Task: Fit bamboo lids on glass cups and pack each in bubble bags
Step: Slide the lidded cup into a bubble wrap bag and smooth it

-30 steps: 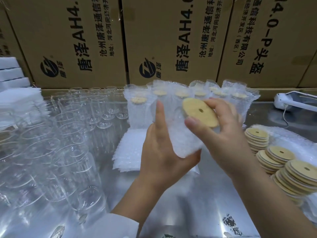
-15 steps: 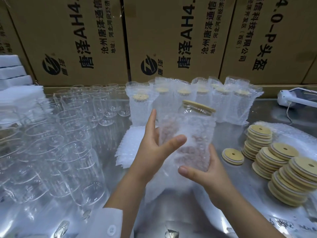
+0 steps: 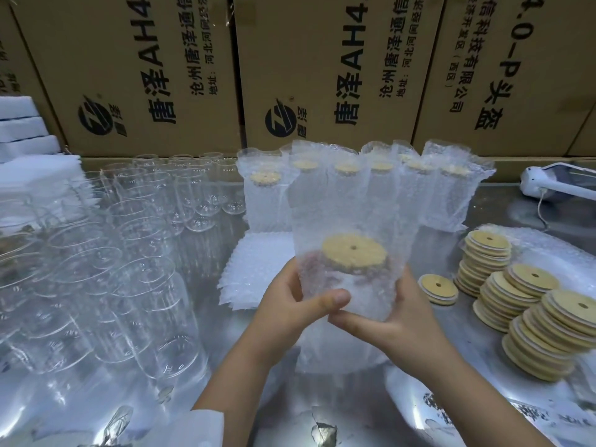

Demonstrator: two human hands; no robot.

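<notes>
Gripping the lower part of the bubble bag from both sides, the left hand and right hand held it upright above the metal table. The left thumb lay across the bag's front; the right fingers curled round its right side and base. Inside the bag stood the glass cup, with the bamboo lid seated on its mouth. The bag's open top rose well above the lid.

Behind it, a row of bagged cups stood against the cardboard cartons. Empty cups crowded the table's left side. A pile of flat bags lay just beyond the left hand. To the right, the lid stacks leaned, with one loose lid flat beside them. Foam blocks sat far left, and a white corded device far right.
</notes>
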